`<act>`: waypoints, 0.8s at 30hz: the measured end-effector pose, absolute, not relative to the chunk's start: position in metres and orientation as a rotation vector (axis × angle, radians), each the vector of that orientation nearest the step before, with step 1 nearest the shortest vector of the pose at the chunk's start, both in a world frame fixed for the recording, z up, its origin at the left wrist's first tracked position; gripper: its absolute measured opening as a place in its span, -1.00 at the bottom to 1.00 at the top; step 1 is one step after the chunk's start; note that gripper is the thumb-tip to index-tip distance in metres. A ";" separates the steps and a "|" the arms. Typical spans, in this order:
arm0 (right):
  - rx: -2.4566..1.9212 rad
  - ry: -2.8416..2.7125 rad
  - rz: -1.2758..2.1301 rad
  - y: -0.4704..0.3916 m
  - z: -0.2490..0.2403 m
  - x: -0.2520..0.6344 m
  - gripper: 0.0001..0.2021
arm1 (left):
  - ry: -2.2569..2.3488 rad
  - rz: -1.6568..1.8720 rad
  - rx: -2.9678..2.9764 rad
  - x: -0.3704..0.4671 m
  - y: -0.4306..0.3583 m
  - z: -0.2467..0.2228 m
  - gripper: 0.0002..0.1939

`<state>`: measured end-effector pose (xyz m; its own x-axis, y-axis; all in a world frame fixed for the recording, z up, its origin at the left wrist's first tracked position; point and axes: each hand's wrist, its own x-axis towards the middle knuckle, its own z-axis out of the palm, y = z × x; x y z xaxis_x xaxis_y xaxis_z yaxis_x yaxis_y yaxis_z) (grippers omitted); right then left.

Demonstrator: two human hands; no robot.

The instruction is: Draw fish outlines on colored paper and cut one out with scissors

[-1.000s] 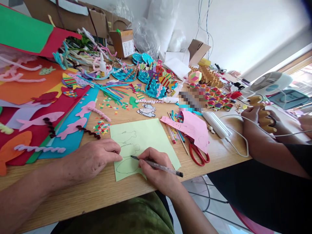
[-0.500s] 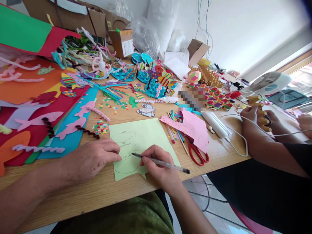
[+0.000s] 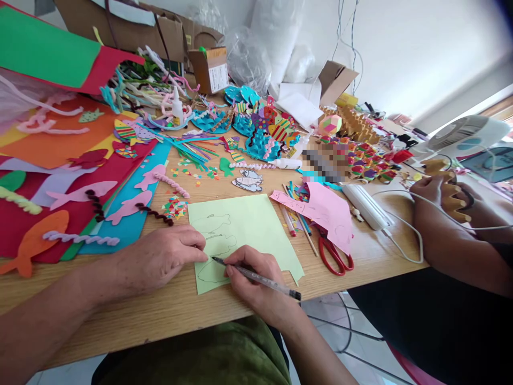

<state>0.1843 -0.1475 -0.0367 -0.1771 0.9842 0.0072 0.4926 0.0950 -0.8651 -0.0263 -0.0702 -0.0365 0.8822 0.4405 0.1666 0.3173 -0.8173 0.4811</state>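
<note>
Right hand [image 3: 262, 298] has brought pen [image 3: 274, 283] nearer left hand [image 3: 163, 259].

From my remote feed, I see the wearer's left hand [image 3: 160, 259], bare like its forearm [image 3: 60, 307], at lower left; the right hand [image 3: 258, 280], also bare, is right of bottom centre. Along the bottom edge, an olive-green garment [image 3: 196, 355] shows shaded, mottled folds, bordered by black fabric [image 3: 279, 342].
</note>
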 end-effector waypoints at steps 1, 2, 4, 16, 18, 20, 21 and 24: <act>-1.457 -1.753 0.993 -0.148 -0.037 0.184 -0.91 | 0.551 0.382 2.608 -0.026 -0.070 -0.037 -0.59; -1.458 -1.758 0.984 -0.147 -0.037 0.184 -0.91 | 0.549 0.385 2.616 -0.026 -0.070 -0.037 -0.59; -1.459 -1.768 0.969 -0.147 -0.037 0.184 -0.91 | 0.554 0.387 2.628 -0.026 -0.070 -0.036 -0.59; -1.455 -1.777 0.925 -0.146 -0.036 0.184 -0.91 | 0.563 0.375 2.620 -0.027 -0.070 -0.037 -0.58; -1.452 -1.781 0.922 -0.146 -0.036 0.184 -0.90 | 0.563 0.371 2.614 -0.027 -0.070 -0.037 -0.58; -1.454 -1.778 0.922 -0.146 -0.036 0.184 -0.91 | 0.567 0.360 2.605 -0.027 -0.071 -0.036 -0.58; -1.456 -1.777 0.923 -0.146 -0.036 0.184 -0.91 | 0.571 0.355 2.601 -0.027 -0.071 -0.036 -0.58; -1.460 -1.775 0.922 -0.146 -0.037 0.184 -0.91 | 0.571 0.370 2.607 -0.026 -0.071 -0.036 -0.58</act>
